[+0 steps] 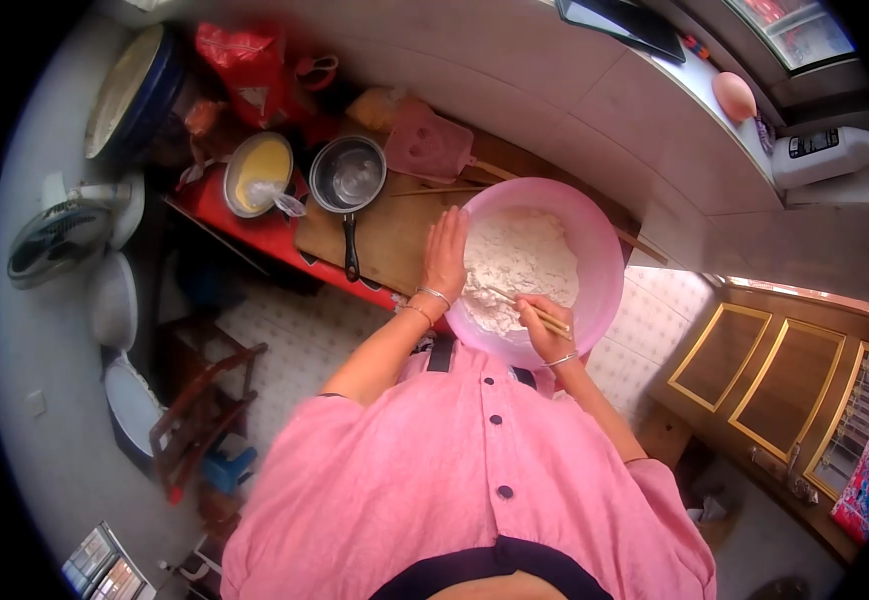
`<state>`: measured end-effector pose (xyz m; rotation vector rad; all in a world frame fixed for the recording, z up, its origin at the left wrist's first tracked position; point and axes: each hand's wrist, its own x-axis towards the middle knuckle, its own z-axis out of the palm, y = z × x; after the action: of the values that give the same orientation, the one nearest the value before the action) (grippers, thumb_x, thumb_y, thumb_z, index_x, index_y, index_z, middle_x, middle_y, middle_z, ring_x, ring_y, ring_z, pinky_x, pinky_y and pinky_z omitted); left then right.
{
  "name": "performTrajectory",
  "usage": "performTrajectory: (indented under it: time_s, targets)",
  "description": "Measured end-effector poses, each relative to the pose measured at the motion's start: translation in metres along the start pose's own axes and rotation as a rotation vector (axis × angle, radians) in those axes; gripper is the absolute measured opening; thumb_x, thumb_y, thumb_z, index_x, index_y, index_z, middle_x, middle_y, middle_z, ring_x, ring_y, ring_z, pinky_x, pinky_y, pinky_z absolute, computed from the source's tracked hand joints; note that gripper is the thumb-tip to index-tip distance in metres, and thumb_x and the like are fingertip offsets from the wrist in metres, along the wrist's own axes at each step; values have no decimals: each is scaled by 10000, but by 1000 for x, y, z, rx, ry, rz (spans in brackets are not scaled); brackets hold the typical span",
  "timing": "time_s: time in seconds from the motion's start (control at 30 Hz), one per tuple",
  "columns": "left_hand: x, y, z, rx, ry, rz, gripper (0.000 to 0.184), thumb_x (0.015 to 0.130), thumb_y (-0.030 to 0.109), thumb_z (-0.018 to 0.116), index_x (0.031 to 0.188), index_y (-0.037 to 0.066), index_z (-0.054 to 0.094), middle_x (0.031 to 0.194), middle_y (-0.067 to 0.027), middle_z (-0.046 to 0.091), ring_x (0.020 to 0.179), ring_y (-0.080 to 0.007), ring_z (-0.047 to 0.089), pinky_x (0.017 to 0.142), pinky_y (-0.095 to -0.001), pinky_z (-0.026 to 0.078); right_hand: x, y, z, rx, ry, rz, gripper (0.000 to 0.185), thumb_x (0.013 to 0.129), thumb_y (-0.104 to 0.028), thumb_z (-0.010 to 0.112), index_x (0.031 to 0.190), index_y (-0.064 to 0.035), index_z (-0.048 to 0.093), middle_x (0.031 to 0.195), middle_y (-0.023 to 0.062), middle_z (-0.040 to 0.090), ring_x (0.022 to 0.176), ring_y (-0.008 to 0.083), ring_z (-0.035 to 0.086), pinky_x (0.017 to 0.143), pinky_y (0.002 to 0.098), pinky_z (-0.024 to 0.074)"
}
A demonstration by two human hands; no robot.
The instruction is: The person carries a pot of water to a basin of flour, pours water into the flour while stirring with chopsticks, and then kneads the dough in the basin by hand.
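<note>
A large pink basin (600,235) holds a heap of pale, crumbly flour dough (523,255). My right hand (547,328) is closed round a pair of chopsticks (555,322), whose tips reach into the dough near the basin's front side. Flat against the basin's left outer wall rests my left hand (445,250), its fingers stretched out and holding nothing. The basin stands at the right end of a wooden board (395,240). Left of my left hand lies a small dark saucepan (348,175) with a black handle.
A bowl of yellow contents (261,172) with a plastic bag stands on the red-covered table (255,235). Behind are a pink plastic strainer-like tool (430,145) and a red bag (245,70). A wooden chair (205,400) is at lower left, cabinets (785,380) at right.
</note>
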<state>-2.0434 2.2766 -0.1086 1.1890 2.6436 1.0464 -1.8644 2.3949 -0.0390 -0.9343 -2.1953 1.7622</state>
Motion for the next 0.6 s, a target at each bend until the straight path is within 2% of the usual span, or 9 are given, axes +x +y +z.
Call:
performTrajectory:
  time_s: [0.03,0.13,0.2,0.3,0.4,0.47,0.6]
  targets:
    - [0,-2,3,-23,11,-2,714,746,-123,425,1431,45,313,1445,-211,343,1348,-373,317,1115,-485,231,-8,-4,7,-39,-47,-28,172,864,-129,642,968,1,683,745,73,684,636,116,624,600,253,493]
    - [2,-2,6,-41,36,9,708,748,-121,429,1426,47,318,1444,-204,348,1342,-373,326,1111,-479,243,11,36,26,-149,15,-251,166,856,-122,658,971,-6,683,757,94,685,632,187,638,606,271,499]
    - [-4,-3,4,-27,38,18,707,747,-121,433,1425,47,319,1442,-201,351,1338,-372,331,1107,-475,252,36,53,11,-74,70,-228,171,856,-124,663,975,-3,680,743,91,676,632,158,633,601,267,499]
    - [1,-1,4,28,-7,-3,719,737,-125,451,1423,49,322,1442,-194,356,1324,-372,349,1100,-467,269,47,46,-19,89,160,30,163,871,-134,657,961,-1,685,750,64,666,607,91,601,550,221,486]
    - [1,-2,5,-7,8,-19,738,719,-141,455,1421,45,323,1436,-199,362,1306,-377,368,1093,-467,281,49,39,-53,62,228,50,180,878,-144,649,968,9,679,764,66,669,580,92,590,527,216,480]
    - [2,-5,5,-34,15,28,739,713,-146,455,1417,40,328,1431,-208,364,1296,-383,377,1091,-464,287,53,30,-71,68,372,58,209,883,-167,641,972,20,670,755,69,665,577,96,590,517,221,478]
    - [6,-2,7,-59,25,26,729,714,-151,444,1411,35,337,1429,-220,363,1289,-390,382,1090,-453,293,90,35,-73,83,436,59,224,881,-188,637,961,20,667,763,73,669,598,101,597,539,220,486]
